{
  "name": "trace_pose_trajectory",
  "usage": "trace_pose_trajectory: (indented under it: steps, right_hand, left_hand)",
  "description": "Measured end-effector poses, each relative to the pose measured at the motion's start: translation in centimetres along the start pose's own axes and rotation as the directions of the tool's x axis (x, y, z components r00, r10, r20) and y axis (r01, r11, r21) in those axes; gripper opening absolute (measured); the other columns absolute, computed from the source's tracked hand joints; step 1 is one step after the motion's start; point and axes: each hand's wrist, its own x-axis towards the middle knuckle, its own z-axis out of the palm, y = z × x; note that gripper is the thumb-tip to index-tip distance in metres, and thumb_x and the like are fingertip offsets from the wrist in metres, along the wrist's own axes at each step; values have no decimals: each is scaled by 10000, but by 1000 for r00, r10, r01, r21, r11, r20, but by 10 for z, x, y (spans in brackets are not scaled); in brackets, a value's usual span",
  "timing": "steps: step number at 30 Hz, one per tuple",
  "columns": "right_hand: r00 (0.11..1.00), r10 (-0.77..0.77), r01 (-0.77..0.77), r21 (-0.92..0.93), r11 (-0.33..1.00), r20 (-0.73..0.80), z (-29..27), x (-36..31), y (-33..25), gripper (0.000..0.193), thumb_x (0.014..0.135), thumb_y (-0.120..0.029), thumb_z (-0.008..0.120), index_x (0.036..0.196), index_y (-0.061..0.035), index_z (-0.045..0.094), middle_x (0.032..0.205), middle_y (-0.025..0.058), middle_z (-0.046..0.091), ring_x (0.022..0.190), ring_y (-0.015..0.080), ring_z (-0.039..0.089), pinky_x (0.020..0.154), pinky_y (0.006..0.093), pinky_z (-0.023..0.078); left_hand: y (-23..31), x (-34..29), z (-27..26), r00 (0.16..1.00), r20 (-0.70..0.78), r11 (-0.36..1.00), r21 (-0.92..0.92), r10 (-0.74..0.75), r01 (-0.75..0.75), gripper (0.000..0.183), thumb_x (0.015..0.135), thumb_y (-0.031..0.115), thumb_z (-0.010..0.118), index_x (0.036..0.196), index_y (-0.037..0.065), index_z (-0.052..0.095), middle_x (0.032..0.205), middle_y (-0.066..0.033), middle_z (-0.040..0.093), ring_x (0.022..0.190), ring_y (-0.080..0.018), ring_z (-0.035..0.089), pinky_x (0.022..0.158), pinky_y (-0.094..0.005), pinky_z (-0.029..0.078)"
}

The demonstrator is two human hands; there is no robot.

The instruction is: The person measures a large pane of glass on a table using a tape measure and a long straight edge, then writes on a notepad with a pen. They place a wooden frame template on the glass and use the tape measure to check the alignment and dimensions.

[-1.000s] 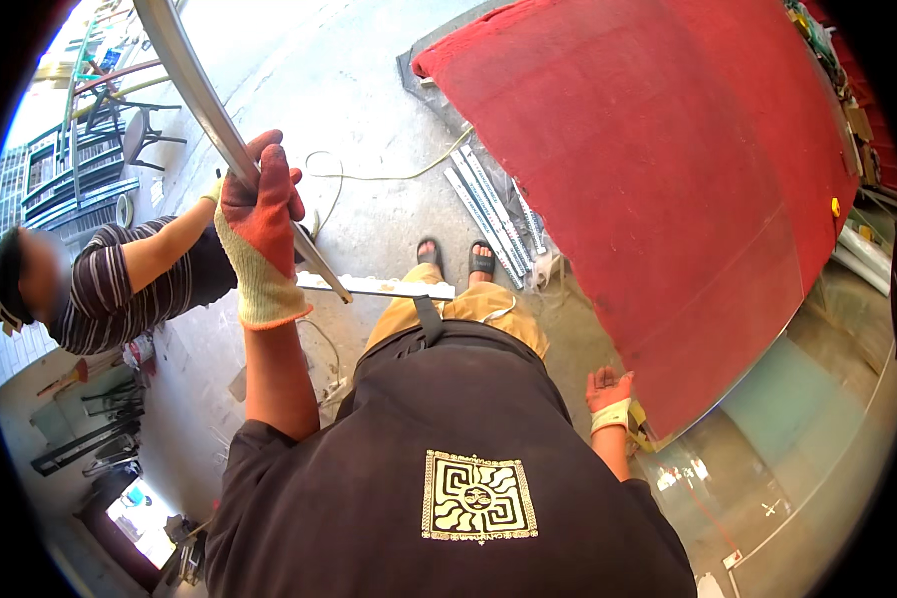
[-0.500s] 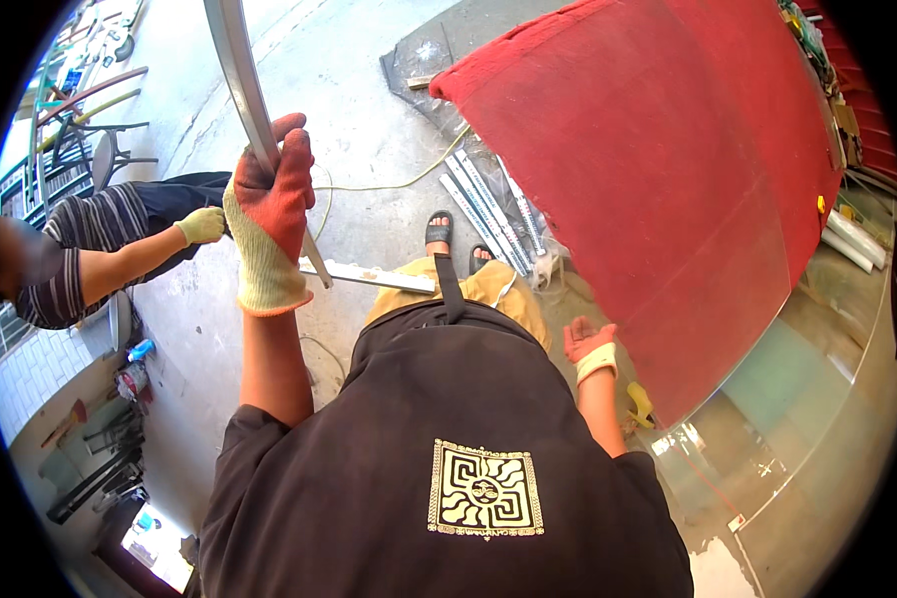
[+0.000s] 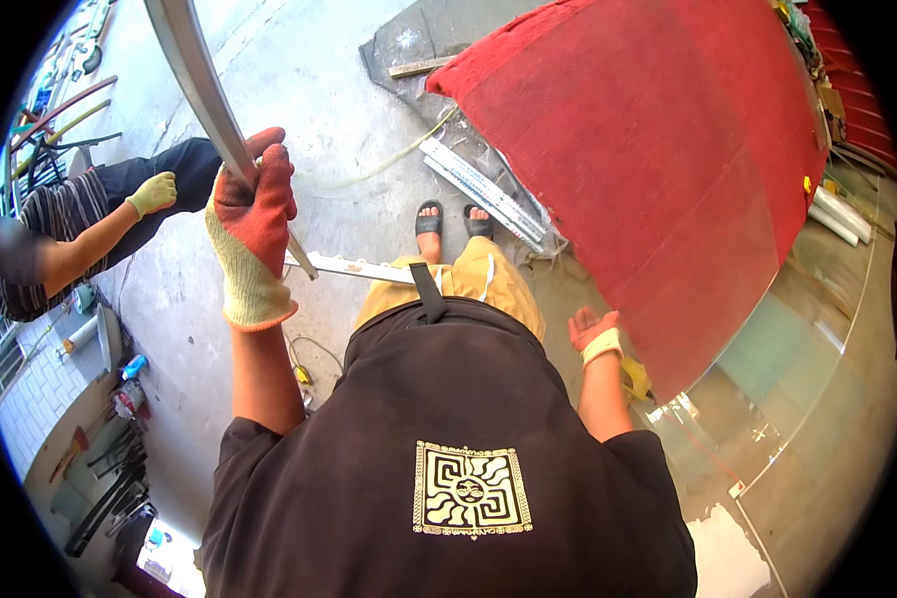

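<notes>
My left hand [image 3: 256,224], in a cream glove with a red coated palm, is closed around a long silver metal bar [image 3: 201,90]. The bar slants up past the top edge of the view, and its lower end sticks out just below my fist. On the right, my right hand [image 3: 596,334], gloved the same way, is held low beside the red-covered table [image 3: 648,189]. Its fingers are spread and nothing is in it. A pale bar [image 3: 359,268] with a pitted top reaches from below the silver bar to my left thigh.
Wrapped white profiles [image 3: 483,194] lie on the floor beyond my sandalled feet, beside a wood strip [image 3: 421,67] and a pale cord [image 3: 394,157]. Glass sheets [image 3: 782,349] stand at right. At left, a co-worker in a striped shirt [image 3: 65,204] has a gloved hand [image 3: 153,194] out.
My feet have moved and now stand side by side. The silver bar and my left hand sit slightly farther left in view. The co-worker's gloved hand has shifted left and up.
</notes>
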Motion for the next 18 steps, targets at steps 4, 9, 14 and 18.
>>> trace_pose_trajectory:
  steps: [4,9,14,18]
  right_hand:
    - [1000,-15,15,-2,1000,-16,0,-1,2,858,1133,-845,366,1624,-166,550,1510,-43,710,1436,218,665,1229,532,517]
    - [1000,-10,10,19,1000,16,5,-11,5,868,1140,-831,370,1713,-188,474,1584,-40,689,1479,225,651,1244,519,509]
    - [1000,-1,0,37,999,16,5,-21,1,936,1123,-850,398,1827,-245,275,1613,-29,672,1501,243,639,1269,521,490]
    - [997,12,-14,21,1000,72,3,-17,0,960,1119,-856,398,1844,-251,220,1613,-28,672,1500,245,640,1268,524,487]
  left_hand:
    - [-8,4,2,1000,6,999,35,1,-1,316,1184,248,729,1383,9,784,707,49,598,676,-36,544,947,-292,589]
    - [-12,11,13,997,76,1000,10,-29,29,308,1182,248,733,1379,19,792,707,51,596,651,-39,536,962,-323,609]
    - [-7,4,21,993,99,998,-25,60,-58,271,1124,251,825,1326,70,824,813,58,665,637,-31,544,587,-233,432]
    - [-1,2,25,995,91,995,-101,31,-21,245,1121,226,827,1309,68,825,800,73,664,629,-22,549,568,-220,419]
